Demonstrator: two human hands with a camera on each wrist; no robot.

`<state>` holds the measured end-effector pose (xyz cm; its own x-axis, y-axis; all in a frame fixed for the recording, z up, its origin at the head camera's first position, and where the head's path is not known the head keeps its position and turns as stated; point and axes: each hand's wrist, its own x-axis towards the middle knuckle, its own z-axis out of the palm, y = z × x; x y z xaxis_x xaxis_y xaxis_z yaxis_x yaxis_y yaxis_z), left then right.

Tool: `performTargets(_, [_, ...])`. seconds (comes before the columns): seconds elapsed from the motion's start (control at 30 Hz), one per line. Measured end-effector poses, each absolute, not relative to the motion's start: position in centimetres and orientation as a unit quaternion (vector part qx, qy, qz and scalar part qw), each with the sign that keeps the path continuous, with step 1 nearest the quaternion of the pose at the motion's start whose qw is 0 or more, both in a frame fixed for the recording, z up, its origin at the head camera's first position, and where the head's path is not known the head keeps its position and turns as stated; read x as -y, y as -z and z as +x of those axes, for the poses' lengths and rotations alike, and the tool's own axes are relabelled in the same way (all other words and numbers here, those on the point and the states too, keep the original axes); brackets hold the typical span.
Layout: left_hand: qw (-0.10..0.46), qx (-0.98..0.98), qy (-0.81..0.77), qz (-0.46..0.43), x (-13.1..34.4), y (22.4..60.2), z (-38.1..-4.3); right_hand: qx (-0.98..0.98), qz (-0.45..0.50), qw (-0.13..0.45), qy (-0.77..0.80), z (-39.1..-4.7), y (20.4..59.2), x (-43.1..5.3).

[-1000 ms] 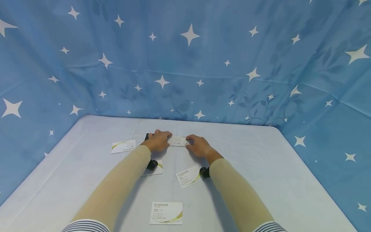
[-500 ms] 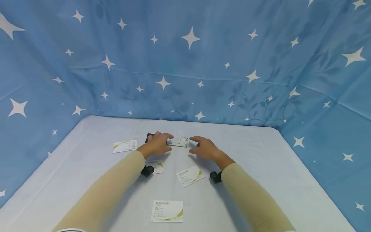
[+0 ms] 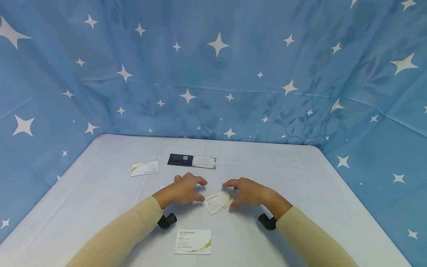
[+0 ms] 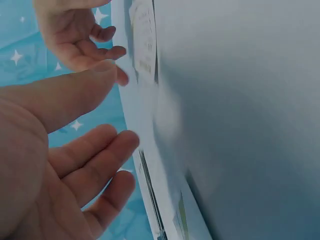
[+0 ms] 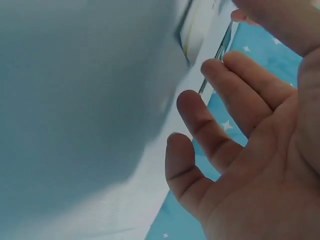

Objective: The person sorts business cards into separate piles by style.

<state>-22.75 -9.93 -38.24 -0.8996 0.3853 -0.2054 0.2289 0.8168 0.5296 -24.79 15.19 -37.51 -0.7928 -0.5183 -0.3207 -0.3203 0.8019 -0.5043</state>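
In the head view a white business card with a gold curve (image 3: 217, 202) lies at a slant on the table between the two hands. My left hand (image 3: 187, 189) hovers left of it, thumb and fingers spread and holding nothing. From the right, my right hand (image 3: 248, 193) reaches to the card's right edge, its fingers slightly bent with nothing gripped and overlapping the card's corner in this view. The left wrist view shows that card (image 4: 143, 45) beyond the left thumb. Another white card (image 3: 162, 187) is mostly hidden behind the left hand.
Near the back, a dark card (image 3: 180, 160) and a white leaf-patterned card (image 3: 204, 162) lie end to end. One white gold-curved card (image 3: 145, 168) lies at the left, another (image 3: 192, 241) at the front. A blue starry curtain (image 3: 213, 74) hangs behind the white table (image 3: 267, 159).
Both hands have let go of the leaf-patterned card at the back and come nearer, down to the slanted white card. The dark card is now uncovered beside the leaf-patterned one.
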Motion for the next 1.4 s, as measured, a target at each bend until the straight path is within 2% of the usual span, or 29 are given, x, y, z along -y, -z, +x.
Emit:
performTargets(0.27, [0.176,-0.93,-0.259,0.192,9.4,38.6,-22.0,-0.919,-0.26,0.201,0.217,-24.0,38.5,-15.8])
performTargets(0.7, [0.17,-0.924,-0.276,0.205,9.1,39.0,-21.8,-0.922,-0.26,0.162,0.236,-23.6,39.1,-15.6])
performTargets(0.97, [0.116,-0.939,-0.244,0.213,8.7,39.3,-21.9,-0.931,-0.239,0.128,0.246,-23.3,39.1,-15.8])
performTargets(1.17, [0.094,-0.944,-0.234,0.213,8.4,39.6,-23.0,-0.936,-0.216,0.106,0.259,-23.9,39.2,-16.1])
performTargets(1.4, [0.079,-0.944,-0.236,0.218,7.0,39.3,-26.3,-0.945,-0.195,0.072,0.252,-26.4,38.8,-17.3])
